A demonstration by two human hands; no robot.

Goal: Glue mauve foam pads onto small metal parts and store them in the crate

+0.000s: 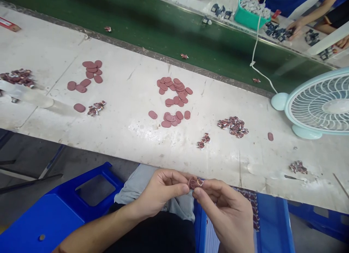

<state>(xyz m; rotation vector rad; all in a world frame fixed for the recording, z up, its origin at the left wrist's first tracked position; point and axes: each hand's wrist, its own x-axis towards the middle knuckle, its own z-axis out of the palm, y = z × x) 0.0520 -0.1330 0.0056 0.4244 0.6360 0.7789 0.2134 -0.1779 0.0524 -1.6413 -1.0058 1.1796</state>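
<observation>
Between my two hands, over my lap at the table's near edge, is a small dark red piece point(193, 183) with a yellowish ring-like detail. My left hand point(163, 189) pinches its left side between thumb and fingers. From the right, my right hand point(226, 205) grips the same piece with thumb and index finger. On the white table point(122, 129) beyond lie flat reddish oval discs point(170, 118) in loose groups. Small brown-and-white pieces point(236, 127) form a pile to their right, with a smaller cluster point(203, 140) nearer to me.
A pale green fan point(327, 104) stands at the right. Below the table's edge are a blue tray point(275, 224) with rows of pieces and a blue stool point(60, 205). Across the green belt point(152, 35), another person's hand point(297, 27) is near dark parts and a teal basket point(247, 17).
</observation>
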